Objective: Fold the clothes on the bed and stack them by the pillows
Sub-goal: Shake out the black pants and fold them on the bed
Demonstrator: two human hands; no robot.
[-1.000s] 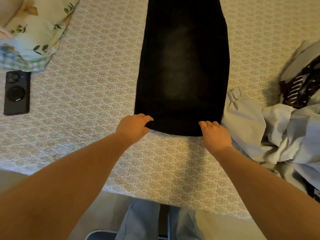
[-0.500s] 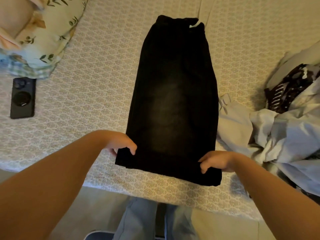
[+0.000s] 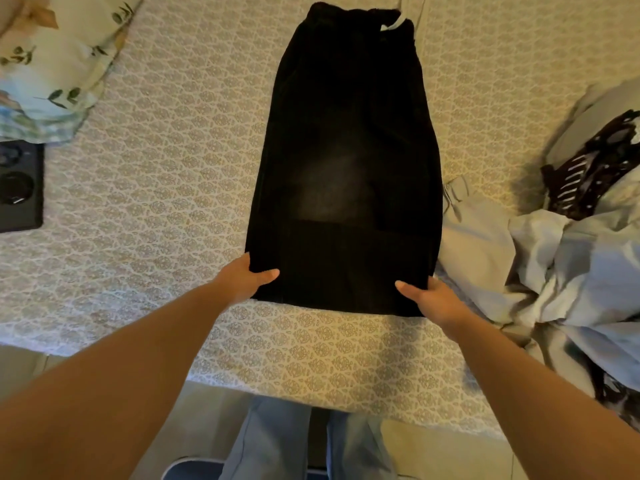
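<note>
A pair of black trousers [image 3: 346, 150], folded lengthwise, lies flat down the middle of the patterned bed cover [image 3: 166, 202], waistband at the far end. My left hand [image 3: 247, 278] grips its near left corner, thumb on top of the cloth. My right hand [image 3: 427, 296] grips the near right corner the same way. The near end looks doubled over, with a fold edge showing across the cloth a little above my hands. A floral pillow [image 3: 52, 64] lies at the far left.
A heap of unfolded light grey and dark patterned clothes [image 3: 561, 251] fills the right side, touching the trousers' right edge. A black phone [image 3: 19, 185] lies at the left by the pillow. The bed's near edge [image 3: 311, 393] runs just below my forearms.
Both hands took the trousers' near end off the bed's front edge and carried it away from me, so the near part now lies doubled over, hands holding the corners.
</note>
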